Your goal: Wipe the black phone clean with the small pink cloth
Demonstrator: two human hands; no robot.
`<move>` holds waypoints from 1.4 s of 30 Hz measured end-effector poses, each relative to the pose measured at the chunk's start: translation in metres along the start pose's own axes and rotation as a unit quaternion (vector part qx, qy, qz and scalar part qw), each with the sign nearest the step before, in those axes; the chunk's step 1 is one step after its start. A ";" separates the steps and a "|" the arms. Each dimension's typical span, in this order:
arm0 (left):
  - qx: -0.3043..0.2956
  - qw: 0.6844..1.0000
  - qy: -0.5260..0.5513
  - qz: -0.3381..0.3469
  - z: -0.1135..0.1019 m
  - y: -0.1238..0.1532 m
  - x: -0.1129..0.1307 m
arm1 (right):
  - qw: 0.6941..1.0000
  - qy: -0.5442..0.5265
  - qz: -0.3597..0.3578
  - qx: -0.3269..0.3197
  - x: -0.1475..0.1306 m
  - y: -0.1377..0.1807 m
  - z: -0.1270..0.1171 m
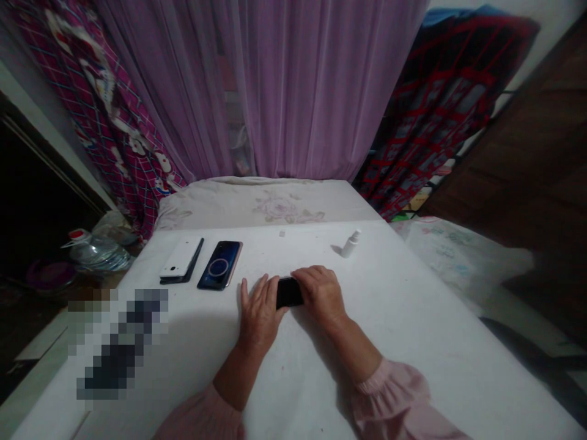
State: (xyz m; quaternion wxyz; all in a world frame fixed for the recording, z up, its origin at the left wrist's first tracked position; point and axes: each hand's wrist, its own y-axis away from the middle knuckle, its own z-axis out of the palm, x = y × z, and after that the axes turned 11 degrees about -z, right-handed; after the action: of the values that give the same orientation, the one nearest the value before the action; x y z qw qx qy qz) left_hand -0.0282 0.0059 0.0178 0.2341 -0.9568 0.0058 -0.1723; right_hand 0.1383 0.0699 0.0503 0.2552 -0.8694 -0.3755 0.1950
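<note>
A dark smartphone [289, 293] lies sideways between my hands, low over the white tabletop or resting on it; I cannot tell which. At its left end, my left hand [259, 315] grips it between thumb and index finger, with the other fingers spread away to the left. My right hand [323, 294] is closed over the right end, its fingers bent together and hiding that part. To the left lie a blue phone [221, 265] with a ring on its back, over a pinkish one, and a white phone [181, 259] over a dark one.
A small white spray bottle [351, 244] stands behind my right hand. A tiny square piece [282, 233] lies near the flowered cloth [284, 205] at the back. A blurred-out dark patch [121, 348] covers the table's left side. Purple curtains [293, 91] hang behind.
</note>
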 end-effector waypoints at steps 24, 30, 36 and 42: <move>0.005 1.000 0.012 -0.012 0.004 0.002 0.000 | 1.000 0.001 0.027 -0.009 -0.037 -0.012 0.010; -0.012 1.000 0.001 -0.013 0.004 0.002 0.001 | 0.998 0.008 0.048 0.041 0.013 0.014 -0.010; -0.028 1.000 -0.004 -0.011 0.005 0.000 -0.005 | 0.978 0.007 0.200 0.052 0.060 0.051 -0.019; -0.073 0.995 -0.034 -0.051 0.009 -0.005 -0.016 | 0.958 -0.053 0.259 0.108 0.056 0.066 -0.011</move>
State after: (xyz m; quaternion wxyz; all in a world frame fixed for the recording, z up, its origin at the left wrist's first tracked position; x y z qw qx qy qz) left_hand -0.0409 0.0154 0.0075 0.1544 -0.9758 -0.0383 -0.1501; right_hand 0.2165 0.0700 0.0123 0.2678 -0.8928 -0.1267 0.3395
